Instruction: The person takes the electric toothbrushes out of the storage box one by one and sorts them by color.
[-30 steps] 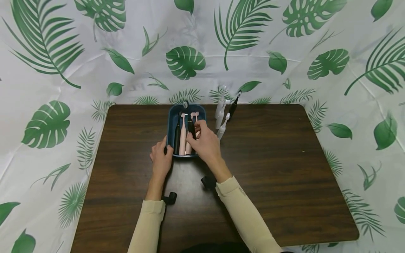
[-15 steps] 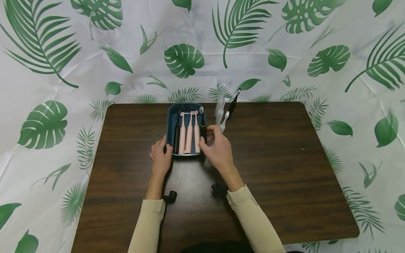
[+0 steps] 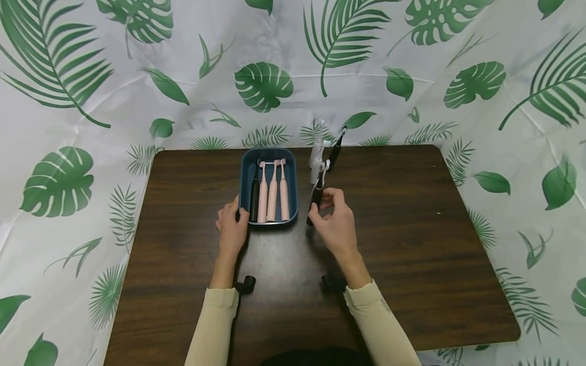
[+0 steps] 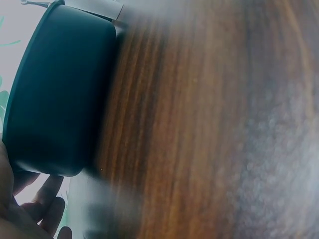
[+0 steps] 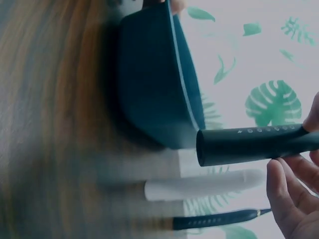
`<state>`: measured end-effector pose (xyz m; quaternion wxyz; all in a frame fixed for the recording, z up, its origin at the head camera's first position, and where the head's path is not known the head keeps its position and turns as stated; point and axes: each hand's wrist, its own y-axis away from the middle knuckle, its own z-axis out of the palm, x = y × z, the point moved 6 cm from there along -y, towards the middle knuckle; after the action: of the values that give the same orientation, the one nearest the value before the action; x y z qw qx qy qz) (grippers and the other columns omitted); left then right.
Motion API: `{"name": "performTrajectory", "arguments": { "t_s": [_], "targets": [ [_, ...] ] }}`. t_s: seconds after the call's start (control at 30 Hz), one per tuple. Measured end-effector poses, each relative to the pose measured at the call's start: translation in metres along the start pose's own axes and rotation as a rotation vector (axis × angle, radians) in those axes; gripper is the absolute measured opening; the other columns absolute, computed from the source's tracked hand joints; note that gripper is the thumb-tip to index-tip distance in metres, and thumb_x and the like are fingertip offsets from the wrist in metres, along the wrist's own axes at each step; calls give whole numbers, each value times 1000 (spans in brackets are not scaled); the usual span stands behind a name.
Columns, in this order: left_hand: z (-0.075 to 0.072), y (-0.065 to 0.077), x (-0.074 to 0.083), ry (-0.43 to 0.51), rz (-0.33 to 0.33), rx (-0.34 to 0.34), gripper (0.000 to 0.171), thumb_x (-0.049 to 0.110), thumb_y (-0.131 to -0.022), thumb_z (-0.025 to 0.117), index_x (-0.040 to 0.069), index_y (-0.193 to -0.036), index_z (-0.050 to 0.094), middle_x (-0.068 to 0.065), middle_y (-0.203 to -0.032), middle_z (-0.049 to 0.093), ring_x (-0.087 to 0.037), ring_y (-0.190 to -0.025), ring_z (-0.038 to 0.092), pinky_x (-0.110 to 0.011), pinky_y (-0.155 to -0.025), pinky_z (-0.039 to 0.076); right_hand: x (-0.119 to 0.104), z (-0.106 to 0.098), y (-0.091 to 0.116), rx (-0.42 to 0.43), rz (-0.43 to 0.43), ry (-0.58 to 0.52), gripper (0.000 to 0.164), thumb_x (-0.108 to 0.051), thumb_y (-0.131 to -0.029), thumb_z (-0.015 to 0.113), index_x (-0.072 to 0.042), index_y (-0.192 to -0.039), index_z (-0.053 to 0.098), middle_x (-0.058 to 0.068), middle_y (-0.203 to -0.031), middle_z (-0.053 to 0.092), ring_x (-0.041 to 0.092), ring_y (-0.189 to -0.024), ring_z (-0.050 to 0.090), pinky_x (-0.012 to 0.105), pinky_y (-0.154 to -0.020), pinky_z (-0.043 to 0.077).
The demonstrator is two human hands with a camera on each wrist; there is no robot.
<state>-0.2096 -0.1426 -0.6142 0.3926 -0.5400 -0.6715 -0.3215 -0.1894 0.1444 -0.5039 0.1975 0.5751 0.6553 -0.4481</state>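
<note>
My right hand (image 3: 338, 223) pinches a black electric toothbrush (image 3: 316, 197) by its handle, upright beside the bin and in front of the standing toothbrushes. In the right wrist view the handle's bottom end (image 5: 219, 148) shows, raised off the tabletop. My left hand (image 3: 232, 229) grips the near left corner of a dark blue bin (image 3: 296, 203), thumb at the front and fingers along the outer side. Inside the bin lie one black electric toothbrush (image 3: 254, 198) and three pink electric toothbrushes (image 3: 273, 195), side by side with heads toward the back.
White electric toothbrushes (image 3: 316, 157) and a black one (image 3: 335, 152) stand upright right of the bin, near the table's back edge. The brown wood-grain table (image 3: 412, 244) extends to both sides. A leaf-print cloth (image 3: 192, 101) hangs behind it.
My right hand has lifted the black toothbrush out of the bin and carried it right, over the bin's right rim, toward the standing toothbrushes. My left hand stays at the bin's corner.
</note>
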Motion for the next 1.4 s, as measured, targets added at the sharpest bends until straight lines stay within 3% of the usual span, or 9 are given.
{"name": "performTrajectory", "arguments": {
  "t_s": [0.23, 0.5, 0.8, 0.93, 1.23, 1.4],
  "targets": [
    [-1, 0, 0, 8, -13, -1, 57, 25, -105, 51, 25, -162, 52, -19, -144, 61, -40, -132, 43, -61, -109, 24, 14, -13, 4, 40, 15, -48, 36, -9, -95, 74, -5, -128, 58, 11, -111, 74, 25, -91, 72, 11, -63, 51],
    [-2, 0, 0, -2, -24, -1, 58, 26, -105, 50, 25, -163, 50, -18, -145, 61, -38, -133, 43, -60, -108, 24, 28, -26, -3, 84, 38, -31, 37, -9, -95, 73, -4, -129, 58, 12, -112, 74, 25, -93, 71, 9, -63, 50],
    [-1, -1, -2, -11, -20, -17, 57, 28, -107, 49, 24, -164, 49, -17, -147, 60, -39, -137, 42, -61, -111, 23, 47, -24, -18, 116, 68, 35, 36, -11, -96, 72, -4, -128, 57, 12, -111, 75, 26, -92, 74, 9, -62, 46],
    [0, -2, -3, -9, -18, -19, 57, 27, -107, 49, 23, -164, 49, -18, -147, 61, -39, -137, 42, -62, -111, 24, 56, -21, -27, 133, 76, 67, 36, -14, -96, 72, -5, -128, 58, 12, -111, 77, 29, -93, 75, 16, -63, 47],
    [1, -3, -2, -1, -18, -28, 56, 27, -107, 49, 22, -163, 50, -18, -146, 61, -40, -141, 40, -62, -112, 23, 73, -14, -49, 143, 79, 78, 35, -17, -98, 72, -4, -128, 57, 15, -114, 76, 31, -98, 78, 46, -71, 57],
    [0, -1, -1, 4, -19, -29, 57, 29, -107, 48, 23, -163, 50, -17, -146, 61, -38, -142, 39, -61, -112, 23, 80, -11, -55, 147, 92, 81, 36, -18, -99, 72, -5, -128, 57, 17, -116, 77, 35, -102, 78, 54, -79, 58]
  ]
}}
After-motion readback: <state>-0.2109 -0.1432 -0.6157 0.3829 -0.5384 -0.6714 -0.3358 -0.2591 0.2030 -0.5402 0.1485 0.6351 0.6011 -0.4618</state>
